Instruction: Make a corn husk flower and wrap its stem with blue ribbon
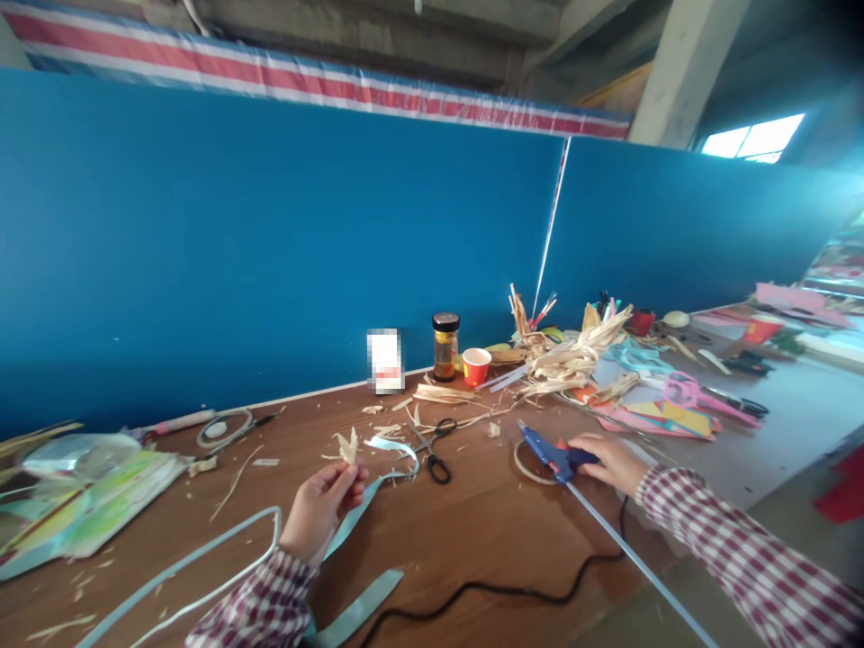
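Between the thumb and fingers of my left hand (328,506) is a small corn husk piece (348,445), its pointed tips spread upward. My right hand (611,463) is closed around the handle of a blue hot glue gun (548,452). A long pale glue stick (631,553) sticks out of the gun's back end toward me, and the nozzle points up and left, away from me. Black-handled scissors (440,450) lie on the table between my hands. Light blue ribbon (361,513) runs beside my left hand.
A jar (445,346) and a red paper cup (476,367) stand by the blue partition (283,243). Dried corn husks (567,364) are heaped to their right, near pink scissors (702,396). A black cord (499,591) crosses the front. Plastic-wrapped material (87,490) lies at left.
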Tool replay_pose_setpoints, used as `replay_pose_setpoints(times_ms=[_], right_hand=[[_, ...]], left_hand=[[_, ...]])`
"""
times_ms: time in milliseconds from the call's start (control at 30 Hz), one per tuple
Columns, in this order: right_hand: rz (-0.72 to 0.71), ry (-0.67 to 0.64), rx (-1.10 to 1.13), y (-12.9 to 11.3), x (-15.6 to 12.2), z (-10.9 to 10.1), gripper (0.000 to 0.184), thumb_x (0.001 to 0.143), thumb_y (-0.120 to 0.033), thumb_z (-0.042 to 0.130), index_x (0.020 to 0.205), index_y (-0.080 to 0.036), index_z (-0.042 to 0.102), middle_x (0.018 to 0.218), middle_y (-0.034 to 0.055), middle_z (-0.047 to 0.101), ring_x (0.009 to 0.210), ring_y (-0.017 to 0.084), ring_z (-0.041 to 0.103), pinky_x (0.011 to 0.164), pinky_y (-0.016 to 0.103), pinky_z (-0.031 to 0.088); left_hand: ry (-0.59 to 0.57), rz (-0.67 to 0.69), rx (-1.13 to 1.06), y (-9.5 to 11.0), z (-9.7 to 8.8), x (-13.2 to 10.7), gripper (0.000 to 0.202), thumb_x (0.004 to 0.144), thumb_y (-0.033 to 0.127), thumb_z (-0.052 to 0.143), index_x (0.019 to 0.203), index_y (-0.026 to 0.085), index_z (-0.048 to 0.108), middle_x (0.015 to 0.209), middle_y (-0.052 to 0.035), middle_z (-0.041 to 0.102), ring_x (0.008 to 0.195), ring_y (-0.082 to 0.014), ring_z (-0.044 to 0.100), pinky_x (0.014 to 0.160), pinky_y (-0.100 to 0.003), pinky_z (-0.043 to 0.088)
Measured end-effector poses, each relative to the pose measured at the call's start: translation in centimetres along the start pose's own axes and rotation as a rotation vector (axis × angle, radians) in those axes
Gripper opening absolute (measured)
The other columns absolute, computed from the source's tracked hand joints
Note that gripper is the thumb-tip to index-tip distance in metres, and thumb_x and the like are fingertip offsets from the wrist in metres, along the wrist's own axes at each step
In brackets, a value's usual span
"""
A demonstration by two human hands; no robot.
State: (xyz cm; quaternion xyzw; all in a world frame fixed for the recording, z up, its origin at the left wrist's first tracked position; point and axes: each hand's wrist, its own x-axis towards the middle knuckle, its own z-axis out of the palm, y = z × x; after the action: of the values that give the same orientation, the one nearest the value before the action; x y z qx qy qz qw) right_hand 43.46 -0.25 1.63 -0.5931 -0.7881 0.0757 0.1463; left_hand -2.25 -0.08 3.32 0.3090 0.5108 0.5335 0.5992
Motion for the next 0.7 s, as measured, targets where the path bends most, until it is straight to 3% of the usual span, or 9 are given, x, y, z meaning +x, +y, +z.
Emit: replay_pose_setpoints(times_ms=[100, 167, 233, 333, 400, 500, 600, 700], right_hand=[[0.007, 0.028, -0.018, 0.4, -0.4, -1.2, 0.041, 0.063, -0.021, 0.06, 0.104, -0.017, 0.061, 0.111, 0.0121, 0.059, 0.104, 0.026, 0.053, 0.092, 0.039, 0.039], [0.045, 0.064, -0.036, -0.5, -0.5, -3.0, 0.038, 0.064, -0.022, 0.059, 0.102, -0.019, 0.063, 0.11, 0.0119, 0.06, 0.105, 0.028, 0.053, 0.094, 0.042, 0.038], [0.102, 0.124, -0.02, -3.3, -0.3, -4.8, 0.032, 0.068, -0.028, 0.057, 0.098, -0.021, 0.064, 0.104, 0.0112, 0.064, 0.101, 0.03, 0.056, 0.09, 0.045, 0.04], [0.042, 0.133, 0.222, -10.7, 1.0, -6.0, 0.03, 0.074, -0.036, 0.054, 0.101, -0.025, 0.063, 0.097, 0.0069, 0.067, 0.086, 0.025, 0.062, 0.077, 0.039, 0.049], [-0.098, 0.104, 0.33, -16.4, 2.7, -4.8, 0.027, 0.077, -0.038, 0.054, 0.1, -0.028, 0.062, 0.095, 0.0026, 0.067, 0.083, 0.021, 0.063, 0.072, 0.034, 0.05], [-0.224, 0.125, 0.331, -23.0, 6.2, -0.6, 0.024, 0.079, -0.036, 0.053, 0.099, -0.027, 0.063, 0.094, 0.0013, 0.067, 0.087, 0.02, 0.061, 0.079, 0.035, 0.047], [-0.125, 0.144, 0.208, -26.0, 9.9, 4.2, 0.028, 0.078, -0.035, 0.055, 0.101, -0.022, 0.062, 0.096, 0.0061, 0.065, 0.089, 0.024, 0.059, 0.078, 0.038, 0.045], [-0.042, 0.106, 0.13, -26.8, 12.4, 7.4, 0.024, 0.074, -0.026, 0.061, 0.098, -0.021, 0.062, 0.094, 0.0068, 0.064, 0.092, 0.026, 0.056, 0.078, 0.038, 0.043]], left_hand=[[0.028, 0.044, -0.047, 0.0, -0.4, -0.1, 0.018, 0.065, 0.015, 0.069, 0.081, 0.011, 0.063, 0.071, -0.0022, 0.065, 0.052, -0.0058, 0.056, 0.051, -0.016, 0.05], [0.028, 0.08, -0.084, 0.2, -0.5, -0.2, 0.02, 0.062, 0.016, 0.071, 0.079, 0.011, 0.062, 0.069, -0.0018, 0.065, 0.051, -0.0056, 0.056, 0.049, -0.016, 0.05], [0.02, 0.107, -0.113, 0.3, -0.6, -0.1, 0.021, 0.06, 0.018, 0.073, 0.077, 0.012, 0.061, 0.068, -0.0011, 0.064, 0.049, -0.0052, 0.055, 0.047, -0.015, 0.049], [0.01, 0.121, -0.149, 0.1, -0.8, 0.2, 0.021, 0.06, 0.019, 0.073, 0.075, 0.013, 0.06, 0.066, -0.0001, 0.064, 0.047, -0.0043, 0.054, 0.045, -0.013, 0.048], [0.005, 0.125, -0.17, -0.2, -1.1, 0.4, 0.021, 0.061, 0.018, 0.073, 0.075, 0.013, 0.059, 0.066, -0.0002, 0.064, 0.047, -0.0042, 0.055, 0.044, -0.012, 0.048], [0.0, 0.126, -0.193, -0.5, -1.6, 0.5, 0.02, 0.062, 0.016, 0.072, 0.077, 0.013, 0.059, 0.066, -0.0011, 0.064, 0.048, -0.0046, 0.056, 0.045, -0.012, 0.048], [-0.009, 0.113, -0.179, -0.7, -1.8, 0.5, 0.018, 0.064, 0.016, 0.07, 0.077, 0.013, 0.058, 0.066, -0.0008, 0.064, 0.048, -0.0045, 0.055, 0.046, -0.013, 0.048], [-0.009, 0.084, -0.073, -1.0, -1.7, 0.6, 0.016, 0.067, 0.018, 0.068, 0.079, 0.014, 0.058, 0.064, 0.0009, 0.064, 0.047, -0.0047, 0.055, 0.045, -0.013, 0.046]])
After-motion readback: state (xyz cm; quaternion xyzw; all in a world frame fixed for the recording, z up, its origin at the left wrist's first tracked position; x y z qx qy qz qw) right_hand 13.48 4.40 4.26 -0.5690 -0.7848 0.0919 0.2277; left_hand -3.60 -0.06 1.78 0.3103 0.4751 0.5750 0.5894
